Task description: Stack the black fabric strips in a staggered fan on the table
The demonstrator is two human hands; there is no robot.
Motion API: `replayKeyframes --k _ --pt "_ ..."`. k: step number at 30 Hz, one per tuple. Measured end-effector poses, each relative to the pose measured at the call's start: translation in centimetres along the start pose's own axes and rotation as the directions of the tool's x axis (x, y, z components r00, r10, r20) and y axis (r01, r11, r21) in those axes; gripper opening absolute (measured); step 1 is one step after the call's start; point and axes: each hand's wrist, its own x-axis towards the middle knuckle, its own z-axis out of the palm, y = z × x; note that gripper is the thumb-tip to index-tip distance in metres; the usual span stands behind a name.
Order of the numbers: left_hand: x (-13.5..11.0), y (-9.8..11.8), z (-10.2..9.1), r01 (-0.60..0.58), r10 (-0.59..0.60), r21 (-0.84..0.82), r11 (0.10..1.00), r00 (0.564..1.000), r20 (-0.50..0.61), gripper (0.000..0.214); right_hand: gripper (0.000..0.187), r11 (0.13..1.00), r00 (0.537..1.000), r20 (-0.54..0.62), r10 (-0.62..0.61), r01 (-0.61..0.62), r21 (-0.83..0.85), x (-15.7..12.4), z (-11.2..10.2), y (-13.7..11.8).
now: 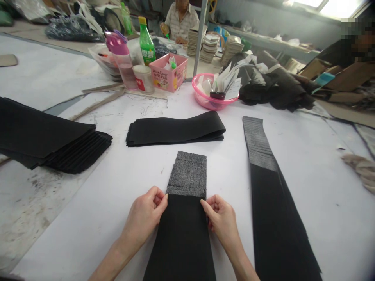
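Note:
In front of me a long black fabric strip (183, 238) lies on the white tabletop, above a speckled grey band (189, 173) that shows at its far end. My left hand (148, 212) pinches the strip's left edge, where black meets grey. Opposite it, my right hand (221, 218) pinches the right edge at the same height. Farther back rests a folded stack of black strips (172, 130). Right of my hands runs another pile of black strips (275, 218) with a grey-streaked far end (258, 140).
A thick pile of black pieces (43, 132) sits at left. Behind stand a pink basin (202, 102) of papers, a pink box (168, 74), a white tub (143, 80), a purple-lidded bottle (124, 64) and a green bottle (146, 43). A metal pole (200, 39) rises beyond; a person (183, 19) sits there.

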Motion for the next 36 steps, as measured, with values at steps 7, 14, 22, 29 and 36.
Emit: replayKeyframes --k 7,14,22,29,36 --pt "0.13 -0.17 -0.06 0.049 -0.047 -0.041 0.998 0.998 0.045 0.022 0.029 0.999 0.999 -0.034 -0.012 0.011 -0.034 -0.17 0.04 -0.29" --pt "0.33 -0.38 0.03 0.035 -0.034 -0.026 0.999 0.998 0.046 0.028 0.027 0.995 0.997 -0.059 -0.044 0.039 -0.092 -0.14 -0.02 -0.12" --pt "0.20 -0.18 0.00 0.048 -0.046 -0.039 0.998 0.998 0.047 0.023 0.029 0.996 0.999 -0.041 -0.018 0.014 -0.084 -0.07 -0.06 -0.31" --pt "0.17 0.06 -0.03 0.033 -0.033 -0.015 0.999 0.999 0.039 0.022 0.026 0.996 1.000 -0.027 0.001 -0.004 -0.093 0.09 -0.04 -0.40" --pt "0.13 -0.12 -0.03 -0.018 0.017 0.077 0.997 1.000 0.014 0.025 0.011 0.958 0.987 -0.106 -0.122 0.090 -0.271 -0.28 0.01 -0.77"
